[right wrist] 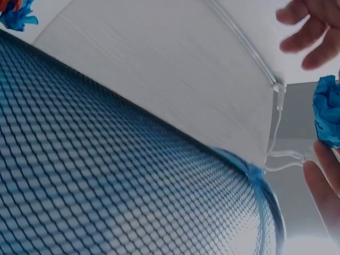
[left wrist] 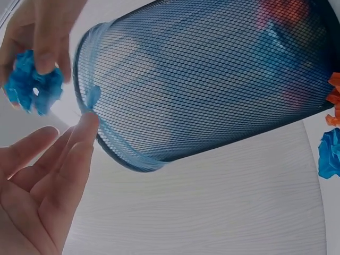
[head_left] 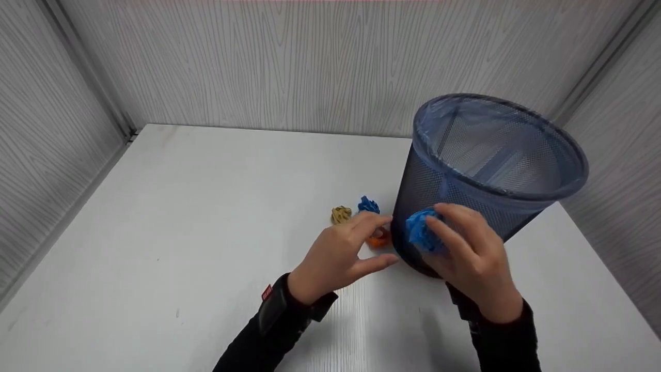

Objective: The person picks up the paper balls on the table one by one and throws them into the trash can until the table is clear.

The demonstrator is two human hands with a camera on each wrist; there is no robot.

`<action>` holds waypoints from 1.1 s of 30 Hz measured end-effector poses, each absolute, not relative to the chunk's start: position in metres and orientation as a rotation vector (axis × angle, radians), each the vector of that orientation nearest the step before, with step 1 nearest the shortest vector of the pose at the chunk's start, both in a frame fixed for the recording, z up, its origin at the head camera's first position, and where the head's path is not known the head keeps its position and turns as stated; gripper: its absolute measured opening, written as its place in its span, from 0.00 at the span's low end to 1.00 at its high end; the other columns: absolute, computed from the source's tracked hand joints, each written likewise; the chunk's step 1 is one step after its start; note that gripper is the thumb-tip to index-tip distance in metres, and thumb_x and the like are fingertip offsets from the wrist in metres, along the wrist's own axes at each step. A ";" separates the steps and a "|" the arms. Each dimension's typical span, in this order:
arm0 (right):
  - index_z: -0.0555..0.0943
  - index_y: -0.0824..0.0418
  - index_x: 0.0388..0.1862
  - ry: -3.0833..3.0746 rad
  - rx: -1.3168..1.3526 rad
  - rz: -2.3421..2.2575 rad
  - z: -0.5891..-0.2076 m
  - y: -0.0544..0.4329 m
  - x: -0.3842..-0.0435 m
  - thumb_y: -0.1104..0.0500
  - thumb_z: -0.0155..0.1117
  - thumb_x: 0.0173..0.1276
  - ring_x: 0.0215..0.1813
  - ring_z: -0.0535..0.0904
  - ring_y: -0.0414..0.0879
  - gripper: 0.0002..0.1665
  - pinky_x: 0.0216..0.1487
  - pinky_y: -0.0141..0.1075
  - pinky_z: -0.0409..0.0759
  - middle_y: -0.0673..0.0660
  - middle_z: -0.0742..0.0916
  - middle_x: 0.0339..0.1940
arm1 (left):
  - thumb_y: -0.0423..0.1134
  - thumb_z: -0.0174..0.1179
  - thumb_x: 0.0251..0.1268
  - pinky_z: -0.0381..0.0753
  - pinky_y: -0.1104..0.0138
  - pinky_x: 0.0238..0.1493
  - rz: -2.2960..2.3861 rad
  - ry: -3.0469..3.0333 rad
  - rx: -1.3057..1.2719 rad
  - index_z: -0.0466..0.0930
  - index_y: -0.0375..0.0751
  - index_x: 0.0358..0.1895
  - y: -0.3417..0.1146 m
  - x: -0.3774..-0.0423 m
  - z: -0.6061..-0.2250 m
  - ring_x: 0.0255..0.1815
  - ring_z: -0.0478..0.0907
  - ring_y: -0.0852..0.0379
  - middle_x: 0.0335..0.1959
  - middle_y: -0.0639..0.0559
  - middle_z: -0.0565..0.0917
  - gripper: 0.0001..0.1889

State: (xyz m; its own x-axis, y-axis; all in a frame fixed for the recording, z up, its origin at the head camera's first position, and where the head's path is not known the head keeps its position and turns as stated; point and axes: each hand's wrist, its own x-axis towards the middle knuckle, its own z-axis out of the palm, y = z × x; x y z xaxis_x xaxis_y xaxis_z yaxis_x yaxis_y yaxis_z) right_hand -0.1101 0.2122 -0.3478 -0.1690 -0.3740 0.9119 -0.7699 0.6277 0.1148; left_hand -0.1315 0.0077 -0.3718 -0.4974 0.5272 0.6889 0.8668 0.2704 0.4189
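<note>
A crumpled blue paper ball (head_left: 421, 230) is pinched in the fingers of my right hand (head_left: 477, 263), in front of the mesh wastebasket (head_left: 428, 178). My left hand (head_left: 333, 258) holds nothing; its thumb and fingers are spread apart near the basket's left side. In the left wrist view, that palm (left wrist: 45, 207) faces up below the held ball (left wrist: 32, 85). The right wrist view catches the ball (right wrist: 326, 114) at its right edge. Beyond the left hand lie a tan paper ball (head_left: 341, 214), another blue one (head_left: 368, 205) and an orange one (head_left: 379, 240), partly covered by fingers.
A thin bluish plastic bag lines the basket and folds over its rim (head_left: 454, 181). Orange, blue and pink shapes (left wrist: 281, 48) show through the mesh near its base. The white tabletop (head_left: 206, 206) is bounded by pale wood-grain panels (head_left: 310, 67) behind and at both sides.
</note>
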 end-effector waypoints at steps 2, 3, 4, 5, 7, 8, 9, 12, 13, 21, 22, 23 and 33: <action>0.76 0.64 0.38 -1.639 0.804 0.529 -0.345 0.217 -0.111 0.55 0.61 0.58 0.40 0.75 0.55 0.15 0.52 0.32 0.69 0.64 0.78 0.40 | 0.52 0.53 0.60 0.73 0.75 0.36 -1.071 -2.139 -1.236 0.72 0.34 0.51 0.008 -0.134 -0.374 0.37 0.74 0.62 0.44 0.47 0.77 0.25; 0.75 0.64 0.37 -1.571 0.727 0.557 -0.343 0.219 -0.112 0.54 0.62 0.56 0.40 0.75 0.54 0.15 0.51 0.33 0.70 0.64 0.77 0.39 | 0.54 0.51 0.61 0.73 0.74 0.36 -1.057 -2.142 -1.230 0.72 0.34 0.50 0.008 -0.135 -0.374 0.38 0.74 0.62 0.44 0.48 0.77 0.25; 0.75 0.64 0.36 -1.505 0.646 0.580 -0.341 0.222 -0.112 0.54 0.63 0.55 0.40 0.75 0.54 0.16 0.50 0.34 0.71 0.64 0.76 0.38 | 0.55 0.49 0.61 0.73 0.74 0.36 -1.050 -2.144 -1.227 0.72 0.35 0.50 0.008 -0.136 -0.375 0.38 0.74 0.61 0.44 0.47 0.77 0.26; 0.74 0.64 0.35 -1.448 0.565 0.600 -0.339 0.224 -0.113 0.53 0.64 0.53 0.40 0.75 0.55 0.17 0.48 0.36 0.72 0.64 0.76 0.36 | 0.56 0.47 0.62 0.73 0.73 0.36 -1.048 -2.146 -1.228 0.73 0.35 0.49 0.009 -0.137 -0.376 0.38 0.75 0.60 0.44 0.47 0.77 0.26; 0.73 0.65 0.34 -1.377 0.410 0.633 -0.335 0.231 -0.115 0.50 0.65 0.52 0.41 0.75 0.56 0.20 0.47 0.39 0.73 0.63 0.74 0.35 | 0.57 0.43 0.63 0.74 0.73 0.36 -1.043 -2.153 -1.232 0.73 0.35 0.49 0.009 -0.138 -0.377 0.39 0.75 0.60 0.43 0.47 0.78 0.27; 0.73 0.65 0.34 -1.365 0.340 0.640 -0.333 0.234 -0.115 0.48 0.65 0.51 0.41 0.74 0.57 0.23 0.47 0.40 0.73 0.62 0.74 0.35 | 0.57 0.42 0.63 0.74 0.73 0.36 -1.042 -2.160 -1.233 0.73 0.35 0.49 0.010 -0.138 -0.377 0.39 0.75 0.60 0.43 0.48 0.78 0.28; 0.72 0.66 0.34 -1.363 0.275 0.640 -0.332 0.237 -0.116 0.46 0.64 0.52 0.41 0.73 0.57 0.25 0.47 0.41 0.72 0.61 0.74 0.35 | 0.58 0.41 0.64 0.74 0.73 0.36 -1.042 -2.167 -1.236 0.73 0.36 0.49 0.010 -0.139 -0.378 0.39 0.75 0.60 0.43 0.48 0.78 0.28; 0.71 0.70 0.34 -1.359 0.174 0.709 -0.330 0.243 -0.120 0.47 0.65 0.51 0.43 0.72 0.56 0.27 0.49 0.43 0.71 0.60 0.75 0.37 | 0.59 0.38 0.64 0.73 0.73 0.36 -1.030 -2.198 -1.238 0.73 0.37 0.49 0.010 -0.140 -0.380 0.40 0.74 0.62 0.44 0.49 0.78 0.29; 0.70 0.70 0.33 -1.362 0.157 0.735 -0.330 0.244 -0.121 0.49 0.65 0.51 0.44 0.72 0.55 0.26 0.49 0.43 0.70 0.60 0.76 0.38 | 0.59 0.37 0.64 0.73 0.73 0.36 -1.024 -2.210 -1.236 0.73 0.37 0.49 0.011 -0.141 -0.380 0.40 0.74 0.62 0.44 0.50 0.78 0.29; 0.70 0.71 0.32 -1.493 0.108 0.778 -0.333 0.251 -0.125 0.61 0.63 0.51 0.49 0.73 0.49 0.16 0.54 0.41 0.67 0.59 0.78 0.47 | 0.59 0.38 0.64 0.73 0.73 0.34 -0.985 -2.273 -1.220 0.74 0.39 0.46 0.011 -0.144 -0.384 0.37 0.74 0.63 0.41 0.52 0.78 0.27; 0.71 0.73 0.34 -1.515 0.113 0.766 -0.333 0.252 -0.125 0.60 0.63 0.52 0.50 0.73 0.50 0.19 0.54 0.41 0.67 0.60 0.78 0.48 | 0.59 0.37 0.64 0.73 0.74 0.33 -0.982 -2.274 -1.220 0.74 0.39 0.46 0.011 -0.144 -0.385 0.36 0.74 0.63 0.40 0.52 0.78 0.27; 0.72 0.74 0.37 -1.535 0.120 0.755 -0.333 0.252 -0.125 0.58 0.63 0.52 0.51 0.72 0.50 0.21 0.54 0.41 0.66 0.60 0.77 0.48 | 0.59 0.37 0.64 0.73 0.73 0.33 -0.978 -2.273 -1.219 0.75 0.39 0.45 0.011 -0.145 -0.385 0.36 0.74 0.63 0.40 0.52 0.78 0.28; 0.74 0.72 0.43 -1.645 0.140 0.689 -0.328 0.246 -0.121 0.53 0.61 0.54 0.51 0.70 0.55 0.25 0.54 0.43 0.65 0.66 0.76 0.47 | 0.54 0.47 0.63 0.72 0.73 0.30 -0.916 -2.300 -1.202 0.75 0.39 0.43 0.011 -0.146 -0.385 0.33 0.73 0.63 0.38 0.52 0.78 0.21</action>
